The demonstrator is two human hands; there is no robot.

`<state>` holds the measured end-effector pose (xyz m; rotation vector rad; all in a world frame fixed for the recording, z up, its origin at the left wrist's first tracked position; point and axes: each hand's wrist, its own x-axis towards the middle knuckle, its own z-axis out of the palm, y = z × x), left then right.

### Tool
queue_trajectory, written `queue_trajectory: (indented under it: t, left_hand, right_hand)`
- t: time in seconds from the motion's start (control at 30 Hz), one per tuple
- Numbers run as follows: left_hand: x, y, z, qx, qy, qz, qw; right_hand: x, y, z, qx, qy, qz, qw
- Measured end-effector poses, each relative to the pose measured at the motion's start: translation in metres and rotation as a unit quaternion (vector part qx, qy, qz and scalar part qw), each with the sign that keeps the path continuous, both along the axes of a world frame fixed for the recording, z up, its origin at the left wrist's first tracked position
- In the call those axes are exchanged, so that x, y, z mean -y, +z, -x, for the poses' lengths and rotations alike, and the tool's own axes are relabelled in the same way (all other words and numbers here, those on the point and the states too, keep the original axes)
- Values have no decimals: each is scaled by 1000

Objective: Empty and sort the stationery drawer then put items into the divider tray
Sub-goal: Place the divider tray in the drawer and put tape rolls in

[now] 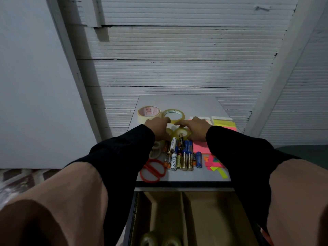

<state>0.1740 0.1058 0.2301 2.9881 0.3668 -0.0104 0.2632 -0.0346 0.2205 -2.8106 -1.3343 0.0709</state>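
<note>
Two hands reach forward over a small grey table top [177, 102] strewn with stationery. At far left a wide beige tape roll [148, 113] lies flat, with red-handled scissors [154, 170] nearer the front edge. The left hand [158, 127] rests with fingers extended toward a clear tape roll [173, 114]; whether it grips anything cannot be told. At centre, smaller tape rolls [182, 133] sit between the hands, and a cluster of batteries [181, 155] lies just in front. The right hand [194, 127] lies palm down, its index finger pointing left at the clear tape roll, holding nothing visible. Further right lie sticky notes [224, 123] and loose neon page flags [215, 165]. Below the table top, the cardboard divider tray [184, 210] holds two tape rolls at its near end
</note>
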Motion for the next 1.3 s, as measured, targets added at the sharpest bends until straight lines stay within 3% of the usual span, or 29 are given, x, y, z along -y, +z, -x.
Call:
queue_trajectory:
  t: [0.23,0.47,0.7,1.13,1.3]
  left_hand:
    - [0,1,6,54,5,6,998]
    - [2,14,15,81,-4,4,997]
    - [13,32,45,98,-17,54,994]
    - [42,37,147,42,-24,54,997]
    - [49,22,172,-46,-48,53,996]
  right_hand:
    - [1,3,0,-3,-14,-55,998]
    - [7,16,9,59,-52,-82,994]
    - [18,36,39,20,-46,-110,993]
    - [43,46,141,-112,-5,-67,991]
    - [49,31,167,-127,16,-2,992]
